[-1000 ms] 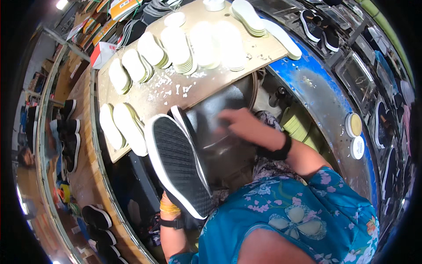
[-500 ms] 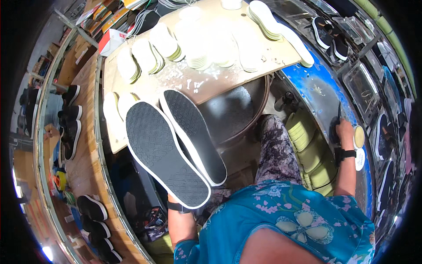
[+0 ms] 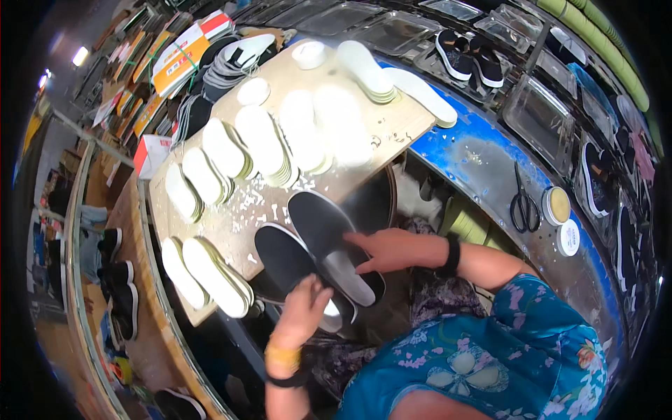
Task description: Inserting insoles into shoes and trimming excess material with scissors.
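Observation:
Two black shoes with white edges lie side by side at the near edge of the board, their toes pointing away from me. My left hand, fingers curled, grips the near end of the left shoe. Over the right shoe my right hand reaches in from the right, index finger and thumb apart, touching it near a shiny grey area. A pale patch shows beside my left fingers, too blurred to name. Black-handled scissors rest on the blue bench, away from both hands.
Stacks of white insoles and small pale scraps cover the wooden board. On the blue bench stand an open tin and its white lid. More black shoes sit on racks around.
My right hand has left the scissors on the bench and come over to the shoes. The shoes, earlier sole side up in my left hand, now show their other side. The view has shifted.

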A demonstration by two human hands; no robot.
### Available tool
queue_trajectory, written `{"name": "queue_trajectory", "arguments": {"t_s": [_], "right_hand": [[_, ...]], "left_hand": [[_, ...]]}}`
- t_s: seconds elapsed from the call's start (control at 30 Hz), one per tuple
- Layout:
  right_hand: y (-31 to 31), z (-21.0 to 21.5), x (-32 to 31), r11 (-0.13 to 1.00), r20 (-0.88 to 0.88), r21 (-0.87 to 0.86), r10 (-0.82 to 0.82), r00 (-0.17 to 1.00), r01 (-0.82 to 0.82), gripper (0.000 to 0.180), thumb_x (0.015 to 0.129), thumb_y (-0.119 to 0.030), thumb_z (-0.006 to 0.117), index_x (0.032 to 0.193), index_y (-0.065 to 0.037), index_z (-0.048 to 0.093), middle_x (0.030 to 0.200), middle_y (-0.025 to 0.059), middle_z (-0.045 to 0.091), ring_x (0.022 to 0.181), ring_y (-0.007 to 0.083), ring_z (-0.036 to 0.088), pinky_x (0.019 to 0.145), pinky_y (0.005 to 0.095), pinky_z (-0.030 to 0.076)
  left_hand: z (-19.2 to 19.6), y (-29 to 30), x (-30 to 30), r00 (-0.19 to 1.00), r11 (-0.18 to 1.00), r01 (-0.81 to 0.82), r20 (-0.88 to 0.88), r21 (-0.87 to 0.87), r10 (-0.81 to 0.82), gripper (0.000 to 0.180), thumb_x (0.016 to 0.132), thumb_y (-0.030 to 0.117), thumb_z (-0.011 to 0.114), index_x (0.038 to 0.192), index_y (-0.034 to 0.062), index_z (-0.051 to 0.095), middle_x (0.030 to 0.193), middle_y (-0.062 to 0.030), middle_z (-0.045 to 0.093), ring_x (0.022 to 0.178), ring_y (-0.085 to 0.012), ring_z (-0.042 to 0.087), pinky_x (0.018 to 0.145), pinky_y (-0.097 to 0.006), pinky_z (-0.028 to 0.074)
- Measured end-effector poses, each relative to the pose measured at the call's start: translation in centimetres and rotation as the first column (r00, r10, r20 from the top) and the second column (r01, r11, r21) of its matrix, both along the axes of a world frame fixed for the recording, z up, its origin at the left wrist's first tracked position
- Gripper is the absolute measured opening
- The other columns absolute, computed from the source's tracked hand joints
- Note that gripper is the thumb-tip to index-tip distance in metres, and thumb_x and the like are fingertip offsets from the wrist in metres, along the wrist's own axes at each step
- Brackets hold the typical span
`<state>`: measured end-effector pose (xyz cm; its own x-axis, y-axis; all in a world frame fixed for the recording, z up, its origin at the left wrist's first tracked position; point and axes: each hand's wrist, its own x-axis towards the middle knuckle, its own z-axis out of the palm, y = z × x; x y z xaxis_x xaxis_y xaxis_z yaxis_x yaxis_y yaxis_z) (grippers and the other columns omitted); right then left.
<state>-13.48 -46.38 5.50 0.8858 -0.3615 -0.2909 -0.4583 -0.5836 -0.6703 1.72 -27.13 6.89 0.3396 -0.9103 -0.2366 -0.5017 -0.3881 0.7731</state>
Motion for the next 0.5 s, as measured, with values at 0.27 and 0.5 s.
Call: {"name": "queue_trajectory", "arguments": {"t_s": [0.27, 0.5], "right_hand": [[-15.3, -1.8, 3.7, 0.770, 0.360, -0.630, 0.171, 0.917, 0.104, 0.033, 0.066, -0.030, 0.068, 0.090, -0.008, 0.059, 0.084, 0.0122, 0.056, 0.083, 0.0309, 0.055, 0.070, 0.0414, 0.046], [-17.5, -1.4, 6.3, 0.812, 0.225, -0.579, 0.246, 0.943, -0.073, 0.021, 0.067, -0.026, 0.064, 0.072, -0.005, 0.062, 0.085, 0.0104, 0.059, 0.080, 0.0311, 0.058, 0.069, 0.0411, 0.048]], "left_hand": [[6.2, -15.5, 5.8, 0.921, 0.939, 0.309, 0.294, -0.152, -0.256, 0.036, 0.079, 0.017, 0.066, 0.108, -0.0010, 0.055, 0.097, -0.0188, 0.059, 0.090, -0.0351, 0.058, 0.078, -0.036, 0.047], [-0.4, -24.8, 12.7, 0.490, 0.877, 0.467, 0.792, 0.115, -0.364, 0.046, 0.071, 0.041, 0.067, 0.098, 0.0039, 0.060, 0.101, -0.0145, 0.059, 0.093, -0.0310, 0.057, 0.082, -0.040, 0.043]]}}
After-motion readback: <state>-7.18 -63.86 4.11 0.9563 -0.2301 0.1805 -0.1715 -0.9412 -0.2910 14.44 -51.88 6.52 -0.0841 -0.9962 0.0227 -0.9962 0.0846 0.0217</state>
